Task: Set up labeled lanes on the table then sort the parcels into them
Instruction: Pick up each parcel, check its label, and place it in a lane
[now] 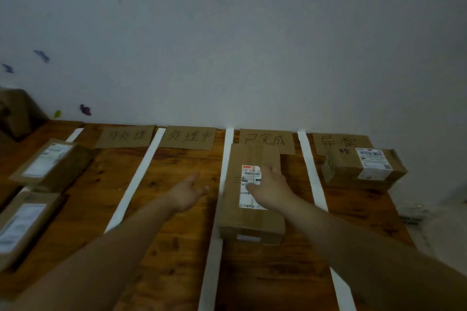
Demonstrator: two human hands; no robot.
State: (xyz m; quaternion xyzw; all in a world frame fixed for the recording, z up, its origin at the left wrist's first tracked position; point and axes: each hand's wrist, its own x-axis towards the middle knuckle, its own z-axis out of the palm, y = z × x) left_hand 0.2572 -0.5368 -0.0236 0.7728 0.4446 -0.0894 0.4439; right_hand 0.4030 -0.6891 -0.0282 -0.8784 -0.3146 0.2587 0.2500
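Risks first. At the far left, the back parcel [50, 161] and the front parcel [22, 225] lie over the line of the first tape strip [75, 134], in no clear lane. I judge them unsorted, and I could misread where they belong.

My left hand [188, 192] is low over the table [164, 247] in lane 2, fingers straight and apart, holding nothing. A careless sweep could scuff the third strip [214, 260] just beside it.

My right hand [267, 189] lies flat on the middle parcel [252, 225], fingers stretched out, not curled round it. That parcel's left edge touches the third strip and its far end overlaps the third label [273, 139]. Pushed further it would hide the writing; slid sideways it would straddle 2 lanes. Under a flat palm it may skid or twist.

Now the lanes:
- **Lane 1**, below the first label [126, 136], holds no parcel.
- **Lane 2**, below the second label [189, 137], holds only my left hand.
- **Lane 3** holds the middle parcel.
- **Lane 4** holds the right parcel [338, 170], touching the fourth label [336, 141] and near the table's right edge. I cannot tell whether it is 1 box or 2 stacked.
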